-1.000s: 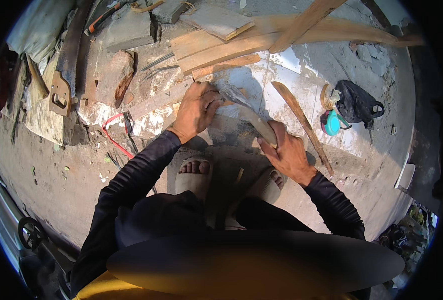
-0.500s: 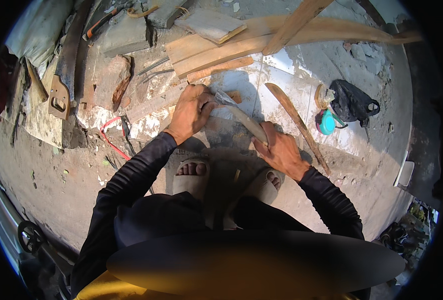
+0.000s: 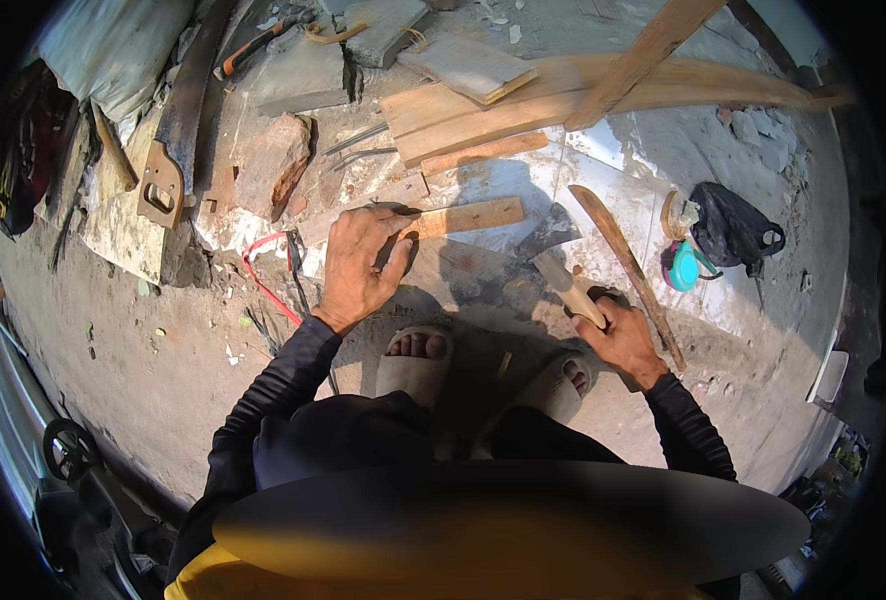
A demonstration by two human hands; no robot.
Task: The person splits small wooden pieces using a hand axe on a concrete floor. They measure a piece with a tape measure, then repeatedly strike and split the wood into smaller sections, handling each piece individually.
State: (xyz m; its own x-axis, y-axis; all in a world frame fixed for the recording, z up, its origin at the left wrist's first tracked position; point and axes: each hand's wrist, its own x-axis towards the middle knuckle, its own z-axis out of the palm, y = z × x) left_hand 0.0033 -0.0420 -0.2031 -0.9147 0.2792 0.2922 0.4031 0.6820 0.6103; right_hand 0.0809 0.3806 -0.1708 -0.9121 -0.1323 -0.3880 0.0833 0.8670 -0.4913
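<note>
My left hand [image 3: 365,262] is at the near left end of a short flat wooden strip [image 3: 478,215], its thumb and fingers closed on that end. The strip lies across the sunlit floor slabs, with a darker patch near my fingers. Lower on the right, my right hand [image 3: 621,338] is wrapped round a pale wooden handle [image 3: 566,283], tilted up to the left. A dark grey shape shows past the handle's far end; whether it is a blade or a shadow I cannot tell. To the right of it lies a long, narrow brown stick [image 3: 628,270].
Thick planks [image 3: 483,115] lie ahead, with a slanting beam [image 3: 648,60] over them. At left are a handsaw [image 3: 163,185], a rough stone [image 3: 275,165] and a red cable [image 3: 263,280]. A black plastic bag [image 3: 733,225] and turquoise tape measure-like disc [image 3: 680,267] sit right.
My right hand has drawn the wooden-handled tool right and toward me, away from my left hand. The wooden strip is now much more exposed. The whole view has shifted slightly.
</note>
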